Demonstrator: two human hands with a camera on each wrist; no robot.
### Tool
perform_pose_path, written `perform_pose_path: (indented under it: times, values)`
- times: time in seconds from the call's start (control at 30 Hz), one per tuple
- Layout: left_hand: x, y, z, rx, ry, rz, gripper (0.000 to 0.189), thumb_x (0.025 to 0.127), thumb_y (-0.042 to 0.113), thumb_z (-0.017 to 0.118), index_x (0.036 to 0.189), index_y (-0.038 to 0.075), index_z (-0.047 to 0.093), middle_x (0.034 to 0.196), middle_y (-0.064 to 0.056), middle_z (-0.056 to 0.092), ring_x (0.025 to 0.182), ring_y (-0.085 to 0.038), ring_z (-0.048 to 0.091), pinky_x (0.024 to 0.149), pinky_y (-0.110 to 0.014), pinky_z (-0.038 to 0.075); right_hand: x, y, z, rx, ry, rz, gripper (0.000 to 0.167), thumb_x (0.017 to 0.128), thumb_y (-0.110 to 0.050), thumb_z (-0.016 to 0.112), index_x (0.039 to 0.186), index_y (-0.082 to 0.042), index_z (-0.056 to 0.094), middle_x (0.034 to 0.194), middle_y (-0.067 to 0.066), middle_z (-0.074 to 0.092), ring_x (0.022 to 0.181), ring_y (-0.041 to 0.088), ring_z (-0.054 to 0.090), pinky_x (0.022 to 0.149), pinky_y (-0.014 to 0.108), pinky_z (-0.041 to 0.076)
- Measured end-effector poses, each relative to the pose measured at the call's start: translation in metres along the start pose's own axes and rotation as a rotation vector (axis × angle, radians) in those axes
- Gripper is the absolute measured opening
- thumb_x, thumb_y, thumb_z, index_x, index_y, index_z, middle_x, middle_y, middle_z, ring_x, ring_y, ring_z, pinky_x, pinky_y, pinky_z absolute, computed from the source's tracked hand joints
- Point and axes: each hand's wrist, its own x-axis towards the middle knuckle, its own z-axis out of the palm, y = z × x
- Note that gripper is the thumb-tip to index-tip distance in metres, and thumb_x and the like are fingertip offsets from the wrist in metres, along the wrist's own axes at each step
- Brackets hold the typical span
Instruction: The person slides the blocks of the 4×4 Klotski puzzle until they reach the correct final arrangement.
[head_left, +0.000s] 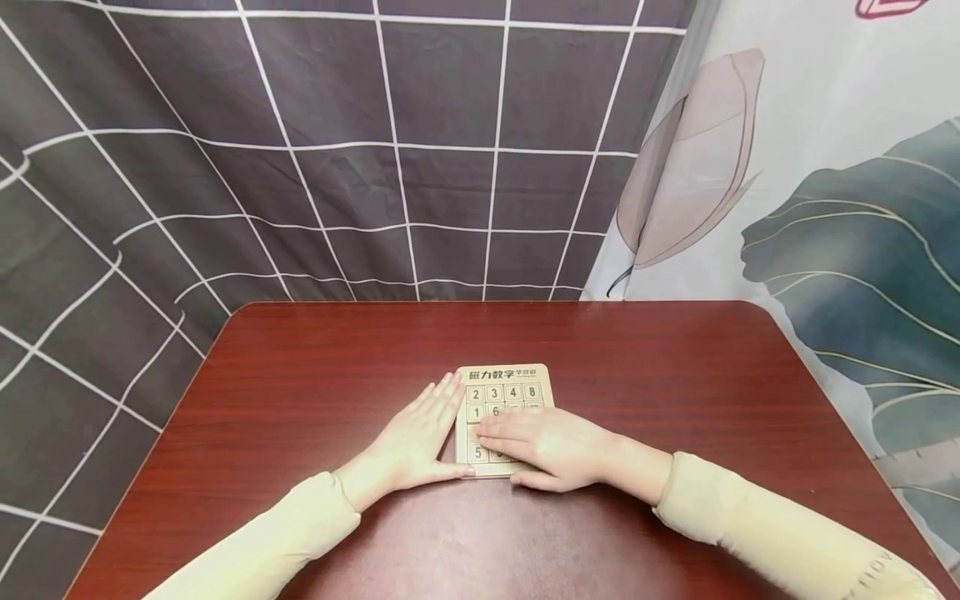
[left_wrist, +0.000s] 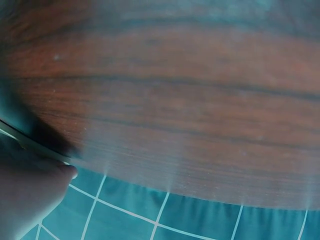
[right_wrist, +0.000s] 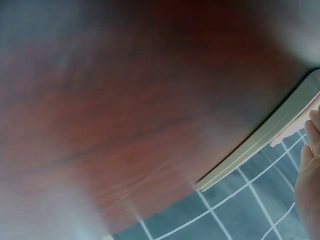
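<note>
A pale sliding number puzzle [head_left: 470, 374] with square numbered tiles lies flat on the table. My left hand [head_left: 417, 440] rests along its left side, fingers straight, the thumb touching the lower left corner. Across the lower tiles lies my right hand [head_left: 564, 448], its fingers straight and pointing left. Those fingers cover several tiles, while the top row reading 2, 3, 4, 8 shows. In the left wrist view, part of the left hand [left_wrist: 32, 195] appears at the lower left. The right wrist view catches the puzzle's side edge [right_wrist: 260, 140] and the right hand [right_wrist: 311, 192].
The dark red wooden table [head_left: 300, 367] has rounded far corners. Behind it hangs a grey curtain with white grid lines [head_left: 442, 192]. A white curtain with large leaf prints [head_left: 810, 92] hangs at the right.
</note>
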Motion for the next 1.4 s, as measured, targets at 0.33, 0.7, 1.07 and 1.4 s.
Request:
perform_pose_path:
  times: [0.33,0.7,1.07,1.4]
  values:
    - [0.002,-0.001,0.002,-0.018,0.008,0.008,0.116,0.093,0.073,0.062,0.166,-0.008,0.021,0.175,-0.025,0.018,0.165,-0.037,0.019,0.135,-0.049,0.024,0.001,0.021,0.005,0.01,-0.012,0.075,0.06,0.102,-0.035,0.066,0.15,-0.001,0.058,0.152,0.01,0.063,0.144,0.024,0.059,0.121,0.043,0.049]
    - [0.004,-0.005,0.004,-0.011,0.023,0.006,0.115,0.094,0.073,0.061,0.166,-0.008,0.021,0.176,-0.025,0.018,0.165,-0.037,0.018,0.135,-0.049,0.024,0.005,0.021,0.006,0.012,-0.03,0.08,0.057,0.102,-0.034,0.067,0.148,-0.003,0.061,0.151,0.008,0.065,0.144,0.024,0.059,0.122,0.041,0.048]
    - [0.004,-0.004,-0.002,-0.026,0.013,-0.009,0.114,0.094,0.071,0.062,0.166,-0.008,0.021,0.176,-0.025,0.018,0.165,-0.037,0.018,0.135,-0.049,0.024,0.002,0.013,-0.002,0.022,0.017,0.018,0.059,0.099,-0.036,0.071,0.146,-0.001,0.062,0.149,0.009,0.066,0.141,0.024,0.061,0.119,0.041,0.05]
    - [0.004,-0.004,0.0,-0.015,0.003,-0.005,0.114,0.094,0.072,0.061,0.166,-0.007,0.021,0.176,-0.025,0.019,0.165,-0.037,0.019,0.135,-0.048,0.025,0.006,0.028,0.003,0.021,-0.017,0.131,0.059,0.101,-0.036,0.068,0.15,-0.004,0.059,0.152,0.009,0.064,0.143,0.025,0.06,0.12,0.043,0.049]
